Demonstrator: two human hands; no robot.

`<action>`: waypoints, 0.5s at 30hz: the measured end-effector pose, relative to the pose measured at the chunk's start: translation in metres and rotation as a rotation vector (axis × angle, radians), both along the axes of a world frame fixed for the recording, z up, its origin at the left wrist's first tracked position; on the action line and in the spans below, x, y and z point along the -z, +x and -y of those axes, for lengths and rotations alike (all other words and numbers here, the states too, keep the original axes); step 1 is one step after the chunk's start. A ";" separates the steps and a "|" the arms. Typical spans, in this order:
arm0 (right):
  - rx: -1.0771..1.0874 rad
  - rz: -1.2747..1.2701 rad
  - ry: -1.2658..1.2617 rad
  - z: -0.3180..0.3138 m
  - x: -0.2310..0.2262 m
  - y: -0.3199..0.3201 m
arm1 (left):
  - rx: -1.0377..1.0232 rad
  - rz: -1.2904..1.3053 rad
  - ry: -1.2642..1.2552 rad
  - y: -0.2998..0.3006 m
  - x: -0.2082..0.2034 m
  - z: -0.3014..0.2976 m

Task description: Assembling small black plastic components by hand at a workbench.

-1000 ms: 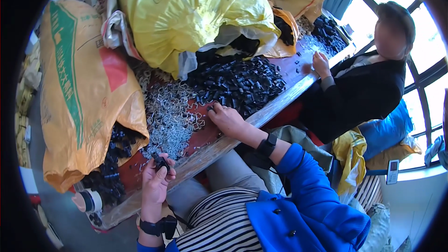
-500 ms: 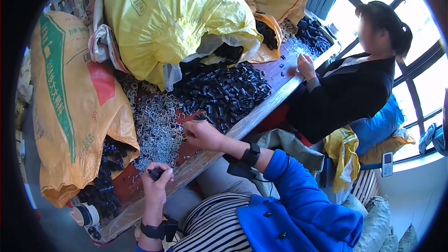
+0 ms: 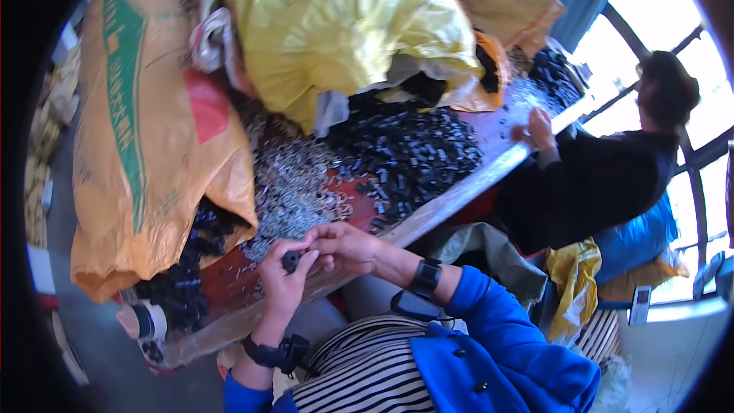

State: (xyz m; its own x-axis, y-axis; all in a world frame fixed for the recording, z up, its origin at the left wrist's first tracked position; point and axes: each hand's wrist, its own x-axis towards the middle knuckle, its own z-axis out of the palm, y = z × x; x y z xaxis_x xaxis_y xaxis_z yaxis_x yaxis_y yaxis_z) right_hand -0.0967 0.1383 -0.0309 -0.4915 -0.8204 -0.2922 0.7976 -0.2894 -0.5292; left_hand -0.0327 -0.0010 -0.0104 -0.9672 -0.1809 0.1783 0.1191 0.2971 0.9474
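Note:
My left hand [image 3: 281, 279] is closed round a small black plastic part [image 3: 290, 261], which shows between thumb and fingers. My right hand [image 3: 345, 248] meets it from the right, fingertips pinched together against the left fingers. Whatever the right fingers hold is hidden. Both hands are above the front edge of the table, just below a heap of small silvery metal clips [image 3: 294, 187]. Farther right lies a big pile of small black plastic parts [image 3: 413, 157].
A yellow sack [image 3: 344, 23] and an orange sack [image 3: 164, 176] stand on the table. More black parts [image 3: 180, 291] spill at the left near a white roll-like object [image 3: 145, 321]. A co-worker in dark clothes [image 3: 589, 183] is at the table's far right, one hand over it.
My right hand has come away from beside the black pile to meet my left hand. The whole view has shifted, and the co-worker's head has turned away.

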 end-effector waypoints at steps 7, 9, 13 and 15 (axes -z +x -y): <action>0.028 0.139 -0.023 -0.002 0.003 -0.002 | -0.019 0.004 -0.059 -0.007 -0.001 0.004; 0.025 0.137 -0.025 -0.001 0.002 -0.001 | 0.015 -0.013 -0.074 -0.007 -0.002 0.004; 0.054 0.118 0.007 0.000 -0.006 0.005 | -0.032 -0.055 -0.017 -0.005 -0.003 0.002; 0.070 0.100 0.068 0.000 -0.011 0.009 | -0.036 -0.066 0.005 -0.002 -0.002 0.000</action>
State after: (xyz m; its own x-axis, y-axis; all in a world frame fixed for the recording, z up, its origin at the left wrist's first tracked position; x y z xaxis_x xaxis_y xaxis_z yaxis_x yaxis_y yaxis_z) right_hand -0.0872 0.1380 -0.0201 -0.5124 -0.7619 -0.3962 0.8264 -0.3120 -0.4687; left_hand -0.0345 -0.0008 -0.0086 -0.9461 -0.2168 0.2406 0.1707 0.2976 0.9393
